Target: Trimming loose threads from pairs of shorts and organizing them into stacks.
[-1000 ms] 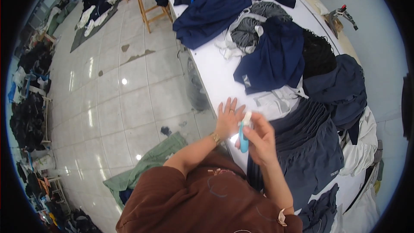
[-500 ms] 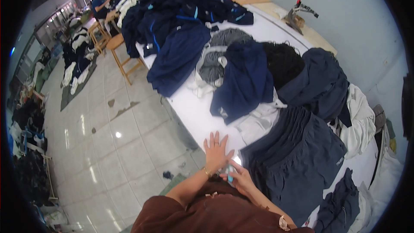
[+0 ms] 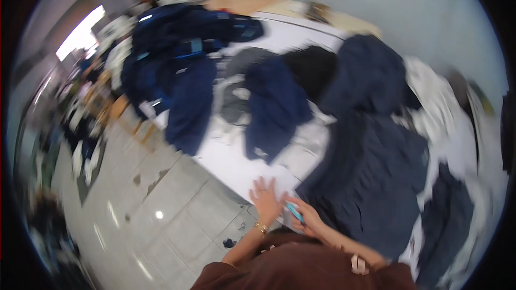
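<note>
Right hand: lowered since a second ago
Light-blue tool: tilted from upright toward left hand
Wooden stool: now blurred

The right hand covers part of the light blue tool, and blur hides whether its tip touches the left hand. The brown shirt is cut off at the near edge. Far left, a stool and heaped clothes smear. A dark scrap on the floor is too small to identify.
</note>
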{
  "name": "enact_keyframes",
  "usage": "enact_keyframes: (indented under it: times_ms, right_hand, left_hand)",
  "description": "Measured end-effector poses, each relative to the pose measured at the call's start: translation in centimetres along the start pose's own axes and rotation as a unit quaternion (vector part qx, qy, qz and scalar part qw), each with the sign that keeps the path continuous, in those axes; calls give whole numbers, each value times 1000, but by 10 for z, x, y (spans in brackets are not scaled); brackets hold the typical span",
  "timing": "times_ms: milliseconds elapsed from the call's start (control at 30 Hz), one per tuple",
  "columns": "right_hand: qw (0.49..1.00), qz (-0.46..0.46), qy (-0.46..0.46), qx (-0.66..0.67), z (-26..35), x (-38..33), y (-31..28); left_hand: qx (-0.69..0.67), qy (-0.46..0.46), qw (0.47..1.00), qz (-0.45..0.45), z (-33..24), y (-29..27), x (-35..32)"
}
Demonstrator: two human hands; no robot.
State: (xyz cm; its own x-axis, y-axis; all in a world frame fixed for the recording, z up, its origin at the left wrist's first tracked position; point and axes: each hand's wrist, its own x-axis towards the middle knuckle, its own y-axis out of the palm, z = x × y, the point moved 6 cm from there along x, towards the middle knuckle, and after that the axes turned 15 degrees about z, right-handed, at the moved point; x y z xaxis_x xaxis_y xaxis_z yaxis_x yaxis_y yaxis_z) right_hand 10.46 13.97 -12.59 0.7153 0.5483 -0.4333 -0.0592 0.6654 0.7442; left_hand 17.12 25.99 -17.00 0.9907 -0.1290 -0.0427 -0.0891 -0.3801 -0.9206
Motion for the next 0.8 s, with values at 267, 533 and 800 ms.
enact_keyframes:
  times_ms: [267,533,800]
  right_hand:
    - [974,-50,-101,-198,24,-7,15]
    - [820,-163,-154,-527,14,-17,24]
    - [791,-94,-204,-568,39,-92,29]
  left_hand:
    - [-565,-8,803,190,-11,-24,-13]
    - [-781,-87,478,393,-50,-2,-25]
    - [-245,68,967,-23,77,-33,108]
